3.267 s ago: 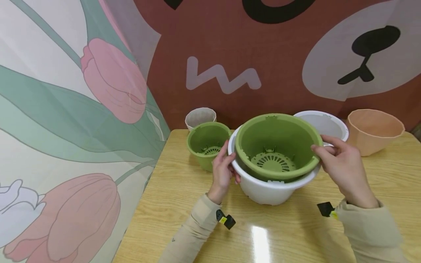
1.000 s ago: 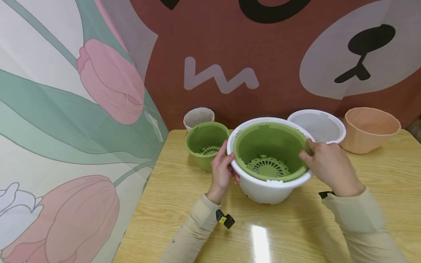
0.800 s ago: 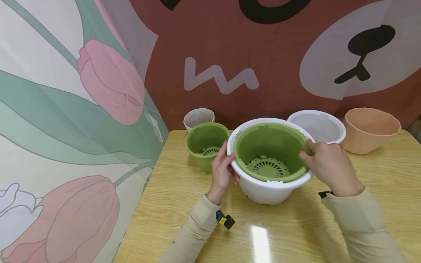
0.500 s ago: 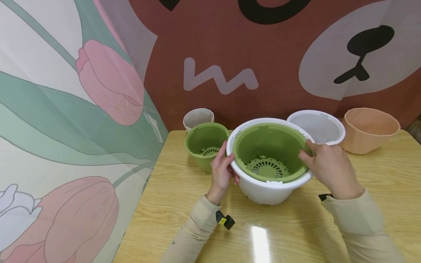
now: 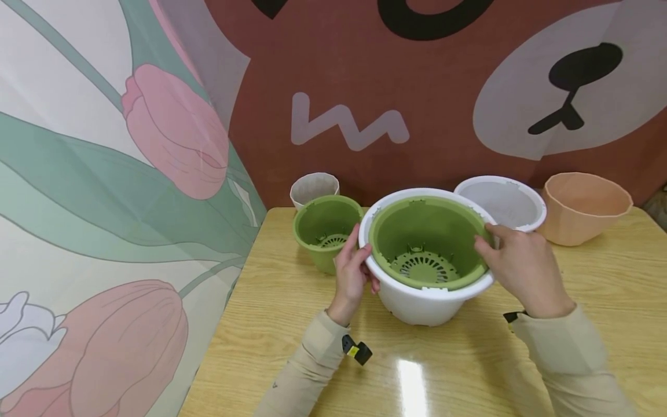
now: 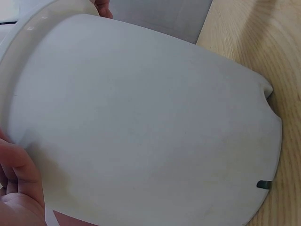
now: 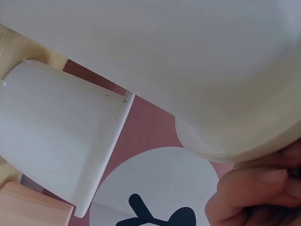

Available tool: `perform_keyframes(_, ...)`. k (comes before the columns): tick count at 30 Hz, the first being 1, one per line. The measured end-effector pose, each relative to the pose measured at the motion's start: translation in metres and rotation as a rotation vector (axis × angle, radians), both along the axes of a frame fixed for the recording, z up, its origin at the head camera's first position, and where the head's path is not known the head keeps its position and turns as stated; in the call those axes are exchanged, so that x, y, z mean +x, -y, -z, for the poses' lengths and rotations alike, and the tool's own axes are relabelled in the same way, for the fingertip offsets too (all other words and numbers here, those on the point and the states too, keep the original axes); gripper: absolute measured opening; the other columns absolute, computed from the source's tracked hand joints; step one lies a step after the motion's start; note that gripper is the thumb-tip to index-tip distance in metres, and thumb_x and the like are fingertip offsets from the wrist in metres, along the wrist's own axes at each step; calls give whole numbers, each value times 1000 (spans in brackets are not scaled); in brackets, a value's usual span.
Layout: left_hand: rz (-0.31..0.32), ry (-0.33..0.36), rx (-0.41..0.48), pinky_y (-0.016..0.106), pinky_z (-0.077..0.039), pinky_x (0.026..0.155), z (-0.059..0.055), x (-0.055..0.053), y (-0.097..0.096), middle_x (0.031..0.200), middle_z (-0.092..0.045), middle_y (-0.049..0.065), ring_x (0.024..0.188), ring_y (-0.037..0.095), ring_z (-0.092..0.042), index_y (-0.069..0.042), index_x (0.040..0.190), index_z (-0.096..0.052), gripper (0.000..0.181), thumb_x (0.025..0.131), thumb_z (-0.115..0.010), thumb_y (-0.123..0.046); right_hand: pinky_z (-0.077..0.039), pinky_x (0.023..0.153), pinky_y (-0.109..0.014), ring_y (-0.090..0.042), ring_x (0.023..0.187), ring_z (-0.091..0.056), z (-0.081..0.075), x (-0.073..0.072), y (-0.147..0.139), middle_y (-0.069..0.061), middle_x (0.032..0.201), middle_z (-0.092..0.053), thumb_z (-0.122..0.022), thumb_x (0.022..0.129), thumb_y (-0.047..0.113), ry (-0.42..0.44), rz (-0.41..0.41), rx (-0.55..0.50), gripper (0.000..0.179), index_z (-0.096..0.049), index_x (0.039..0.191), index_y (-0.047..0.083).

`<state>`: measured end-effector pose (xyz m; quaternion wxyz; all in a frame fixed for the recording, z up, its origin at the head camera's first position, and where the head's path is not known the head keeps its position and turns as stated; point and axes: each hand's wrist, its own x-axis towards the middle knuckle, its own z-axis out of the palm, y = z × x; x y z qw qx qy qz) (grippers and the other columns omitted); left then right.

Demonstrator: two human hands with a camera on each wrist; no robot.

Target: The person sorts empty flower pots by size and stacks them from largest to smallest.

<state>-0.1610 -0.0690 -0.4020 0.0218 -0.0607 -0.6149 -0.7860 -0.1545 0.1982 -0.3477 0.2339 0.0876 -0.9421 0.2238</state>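
Green pot (image 5: 432,229) sits nested in white pot (image 5: 417,306) at the worktop (image 5: 281,330), slotted base showing; can't tell if white pot touches down. L hand (image 5: 350,277) grips white rim at left, thumb on top. R hand (image 5: 528,269) grips at right, fingers curled under white rim, thumb over green edge. Small green pot (image 5: 320,223) nr L hand, w/ pale pot (image 5: 314,186) behind; 2nd white pot (image 5: 502,202) & peach pot (image 5: 581,223) back R.

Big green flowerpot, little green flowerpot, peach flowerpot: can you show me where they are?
Big green flowerpot (image 5: 428,233): head view, inner back wall.
Little green flowerpot (image 5: 325,225): head view, inner wall.
Peach flowerpot (image 5: 577,225): head view, outer front wall.
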Motion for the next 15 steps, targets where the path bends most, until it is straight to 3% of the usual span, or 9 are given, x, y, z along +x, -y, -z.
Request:
perform_keyframes(4,-3,-3,5,21,-40,31,0,0,0,52,-62,-2,32,5,-49,-17,154,-23,59,98,-43,-19,-43,52,-59,-48,54,-55,1,-1,-1,-29,77,-68,-65,86,21,-15,2,-10,35,-69,106,-8)
perform_keyframes(8,1,-1,11,21,-41,31,0,1,0,53,-62,-2,33,5,-50,-16,154,-23,58,99,-43,-20,-36,43,-39,-21,45,-48,1,-1,-5,-12,59,-62,-62,89,25,-7,30,-66,34,-71,107,-3)
perform_keyframes(11,1,1,12,21,-41,31,0,1,-1,53,-62,-1,33,6,-50,-16,154,-23,58,99,-43,-20,-28,43,-28,-4,45,-37,0,-3,-11,-2,57,-53,-61,90,25,-35,91,-160,30,-73,105,3)
perform_keyframes(15,-8,4,14,22,-40,31,0,1,-1,52,-61,-2,32,6,-49,-17,153,-24,58,98,-43,-19,-27,45,-20,5,47,-33,-5,-7,-22,14,55,-47,-63,88,23,-114,161,-341,22,-74,94,4)
